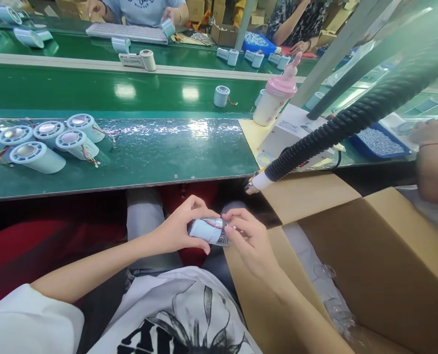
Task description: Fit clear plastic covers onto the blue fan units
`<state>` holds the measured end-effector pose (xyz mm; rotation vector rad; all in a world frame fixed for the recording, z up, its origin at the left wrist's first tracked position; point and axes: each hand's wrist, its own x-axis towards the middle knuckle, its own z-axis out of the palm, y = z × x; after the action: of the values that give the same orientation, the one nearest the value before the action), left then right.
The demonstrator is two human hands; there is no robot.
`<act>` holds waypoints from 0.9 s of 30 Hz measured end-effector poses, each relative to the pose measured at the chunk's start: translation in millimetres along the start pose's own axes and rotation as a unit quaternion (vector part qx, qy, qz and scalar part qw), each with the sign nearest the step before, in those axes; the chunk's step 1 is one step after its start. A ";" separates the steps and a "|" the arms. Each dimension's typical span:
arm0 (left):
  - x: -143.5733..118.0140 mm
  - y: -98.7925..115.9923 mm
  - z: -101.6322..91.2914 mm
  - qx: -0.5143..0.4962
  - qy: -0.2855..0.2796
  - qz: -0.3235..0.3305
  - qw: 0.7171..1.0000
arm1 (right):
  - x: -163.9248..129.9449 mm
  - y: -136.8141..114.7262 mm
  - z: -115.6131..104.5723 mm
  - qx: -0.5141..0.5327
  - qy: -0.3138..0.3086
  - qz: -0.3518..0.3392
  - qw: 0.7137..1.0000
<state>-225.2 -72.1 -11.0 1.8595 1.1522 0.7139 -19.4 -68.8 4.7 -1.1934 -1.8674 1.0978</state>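
Below the table edge, over my lap, my left hand (178, 227) grips a small pale blue cylinder part (208, 231) with thin red wires on it. My right hand (248, 237) pinches the right end of the same part with its fingertips. Several matching pale blue cylinders (38, 157) with metal-centred round ends and loose wires lie on the green table (167, 152) at the left.
An open cardboard box (369, 255) stands at my right. A black corrugated hose (351, 123) slants down over the table edge. A pink-capped bottle (276, 98) stands near a green conveyor (93, 88). Other people sit across the line; another person's arm (432, 157) rests at right.
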 end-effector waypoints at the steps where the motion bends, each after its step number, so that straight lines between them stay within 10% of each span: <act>1: -0.7 -3.8 2.4 0.001 -0.005 0.015 1.000 | 0.5 0.2 0.0 0.017 0.009 0.015 1.000; 9: 0.7 -1.6 6.0 -0.152 -0.089 -0.008 0.984 | 5.7 10.5 -9.7 0.166 0.023 0.092 0.982; 18: -6.7 3.3 7.2 -0.385 -0.088 -0.135 0.909 | -11.7 17.9 -22.4 -0.050 -0.087 -0.121 0.988; 27: -10.2 11.4 -6.9 -0.248 -0.099 -0.061 0.962 | -15.6 17.1 -21.0 0.010 -0.088 -0.103 0.991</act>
<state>-229.9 -81.8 1.9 1.3903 0.8535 0.6571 10.6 -72.9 -2.9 -0.8938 -2.0546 1.1327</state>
